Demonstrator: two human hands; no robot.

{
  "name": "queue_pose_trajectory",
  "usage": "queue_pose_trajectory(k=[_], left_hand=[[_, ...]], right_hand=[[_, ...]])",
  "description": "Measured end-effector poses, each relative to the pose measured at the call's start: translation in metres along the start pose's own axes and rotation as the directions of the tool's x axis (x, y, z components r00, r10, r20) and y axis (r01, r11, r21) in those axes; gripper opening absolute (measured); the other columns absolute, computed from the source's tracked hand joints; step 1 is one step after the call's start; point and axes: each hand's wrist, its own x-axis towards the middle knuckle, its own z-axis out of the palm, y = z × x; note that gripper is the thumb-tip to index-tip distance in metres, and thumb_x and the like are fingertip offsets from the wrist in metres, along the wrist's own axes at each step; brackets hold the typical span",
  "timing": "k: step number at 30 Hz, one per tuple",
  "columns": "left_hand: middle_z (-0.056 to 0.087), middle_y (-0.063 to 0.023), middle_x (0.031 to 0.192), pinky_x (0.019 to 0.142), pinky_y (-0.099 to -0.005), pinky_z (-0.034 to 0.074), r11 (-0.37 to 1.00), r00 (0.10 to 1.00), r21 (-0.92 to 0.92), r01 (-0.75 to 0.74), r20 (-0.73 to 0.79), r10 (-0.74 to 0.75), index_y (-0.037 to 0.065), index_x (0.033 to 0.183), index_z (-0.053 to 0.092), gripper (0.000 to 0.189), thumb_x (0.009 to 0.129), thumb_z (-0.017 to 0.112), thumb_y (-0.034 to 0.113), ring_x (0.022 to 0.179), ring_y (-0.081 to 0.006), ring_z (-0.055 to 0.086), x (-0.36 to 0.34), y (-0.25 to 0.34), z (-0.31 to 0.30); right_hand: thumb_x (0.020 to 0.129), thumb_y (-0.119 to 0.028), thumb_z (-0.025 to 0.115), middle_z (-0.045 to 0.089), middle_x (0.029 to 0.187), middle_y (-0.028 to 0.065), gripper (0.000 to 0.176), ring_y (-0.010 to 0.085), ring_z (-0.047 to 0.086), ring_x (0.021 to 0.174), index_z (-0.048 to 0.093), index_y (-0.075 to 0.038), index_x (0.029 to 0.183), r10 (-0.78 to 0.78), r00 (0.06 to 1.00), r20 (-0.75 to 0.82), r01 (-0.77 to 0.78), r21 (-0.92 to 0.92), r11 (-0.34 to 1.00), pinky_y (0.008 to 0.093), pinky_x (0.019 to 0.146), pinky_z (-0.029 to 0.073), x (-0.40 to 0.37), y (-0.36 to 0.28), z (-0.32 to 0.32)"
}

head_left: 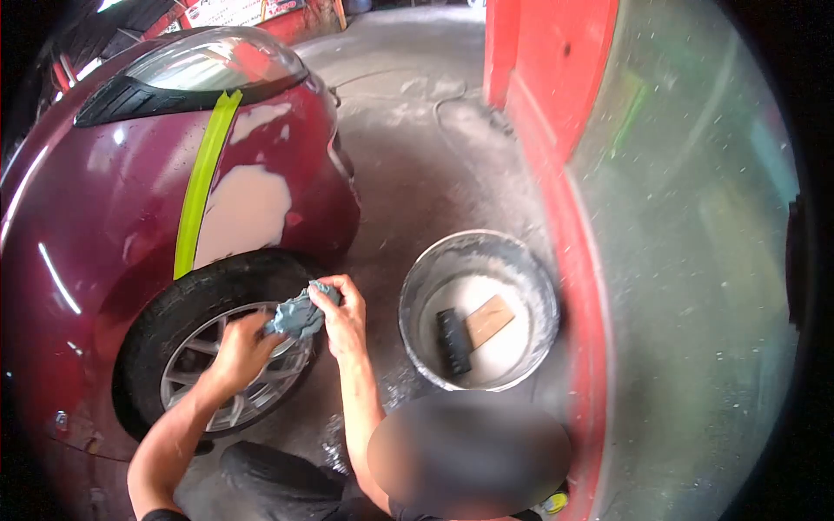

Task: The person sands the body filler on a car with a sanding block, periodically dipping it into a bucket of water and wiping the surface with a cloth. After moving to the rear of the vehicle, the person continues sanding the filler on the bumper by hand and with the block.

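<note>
Cloth (298, 313) | bunched up, in front of the wheel (261, 391) | right grip (346, 323): we pinch its right end | left grip (241, 349): blurred at its left edge, whether pinching we cannot tell

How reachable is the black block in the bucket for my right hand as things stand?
Probably yes: the bucket is open-topped and the way down to the black block looks clear. Your right hand is holding the crumpled cloth, though, so it would likely let go first.
</note>
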Motion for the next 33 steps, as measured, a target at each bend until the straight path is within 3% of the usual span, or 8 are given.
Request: queue_pose_trajectory(k=[5,9,14,16,22,27,30,33], left_hand=[[0.065,-0.0009,0.081,0.06,-0.0319,0.045,0.88,0.953,-0.457,0.128,-0.19,-0.238,-0.002,0.103,0.069,0.029,0.109,0.063,0.026,0.068,-0.008,0.054,-0.064,-0.024,0.044],[0.066,-0.0022,0.094,0.089,-0.0301,0.054,0.514,0.788,-0.826,-0.231,-0.469,-0.399,0.005,0.109,0.064,0.023,0.114,0.054,0.025,0.092,-0.0109,0.065,-0.079,-0.029,0.059],[0.062,-0.0028,0.119,0.097,-0.0335,0.051,0.296,0.829,-0.871,-0.392,-0.474,-0.296,0.006,0.114,0.06,0.015,0.112,0.054,0.02,0.108,-0.0122,0.06,-0.067,-0.012,0.043],[0.061,-0.0036,0.12,0.099,-0.035,0.047,0.184,0.867,-0.874,-0.449,-0.476,-0.147,0.006,0.11,0.059,0.015,0.106,0.061,0.02,0.11,-0.0145,0.058,-0.052,0.014,0.021],[0.062,-0.0063,0.116,0.096,-0.0346,0.047,0.054,0.89,-0.889,-0.455,-0.454,0.037,0.005,0.106,0.058,0.021,0.099,0.065,0.024,0.107,-0.0169,0.06,-0.017,0.032,0.003],[0.064,-0.0127,0.094,0.086,-0.0417,0.051,0.817,0.884,-0.355,-0.456,-0.285,0.37,0.0,0.1,0.063,0.02,0.091,0.071,0.016,0.093,-0.0273,0.062,0.005,0.039,0.007],[0.064,-0.0181,0.097,0.083,-0.0473,0.05,0.893,0.858,0.013,-0.449,-0.274,0.436,-0.001,0.103,0.064,0.021,0.092,0.074,0.014,0.094,-0.0403,0.06,0.006,0.039,0.032],[0.063,-0.0134,0.095,0.074,-0.0374,0.051,0.913,0.876,-0.155,-0.378,-0.379,0.298,-0.001,0.108,0.065,0.01,0.1,0.067,0.004,0.082,-0.0263,0.063,0.01,0.027,0.039]], right_hand=[[0.093,-0.014,0.081,0.07,0.095,0.0036,0.02,0.013,0.065,0.088,0.068,-0.003,0.104,-0.239,0.97,0.031,0.221,-0.514,0.829,0.0323,0.081,0.053,-0.003,-0.019,-0.012],[0.095,-0.012,0.079,0.07,0.09,0.0013,0.014,0.012,0.064,0.085,0.065,-0.008,0.096,-0.003,0.972,-0.236,0.009,0.026,1.0,0.0313,0.078,0.051,0.024,0.01,-0.059],[0.096,-0.026,0.08,0.069,0.09,-0.0007,0.022,0.0099,0.061,0.083,0.071,-0.006,0.099,0.1,0.973,-0.207,-0.162,-0.312,0.936,0.0289,0.077,0.047,0.003,0.057,-0.057],[0.102,-0.038,0.073,0.071,0.103,-0.0008,0.041,0.0088,0.062,0.09,0.07,-0.007,0.128,0.153,0.985,-0.082,-0.173,-0.513,0.841,0.0276,0.08,0.048,-0.003,0.076,-0.062],[0.102,-0.071,0.053,0.06,0.145,0.0144,0.083,0.0287,0.056,0.133,0.045,-0.013,0.161,0.265,0.926,0.267,-0.319,0.185,0.929,0.0434,0.107,0.047,-0.029,0.05,-0.043],[0.099,-0.082,0.038,0.048,0.157,0.0185,0.1,0.0325,0.049,0.142,0.026,-0.011,0.169,0.079,0.975,0.208,-0.186,0.571,0.8,0.0529,0.122,0.036,-0.045,0.026,-0.011],[0.106,-0.074,0.034,0.06,0.14,0.01,0.082,0.0265,0.056,0.131,0.047,-0.008,0.153,0.154,0.987,-0.041,-0.1,0.594,0.798,0.0445,0.113,0.042,-0.053,0.036,-0.011],[0.109,-0.069,0.032,0.058,0.14,0.0065,0.073,0.0243,0.057,0.13,0.051,-0.01,0.147,0.212,0.95,-0.23,-0.039,0.584,0.811,0.0432,0.113,0.043,-0.058,0.052,0.013]])
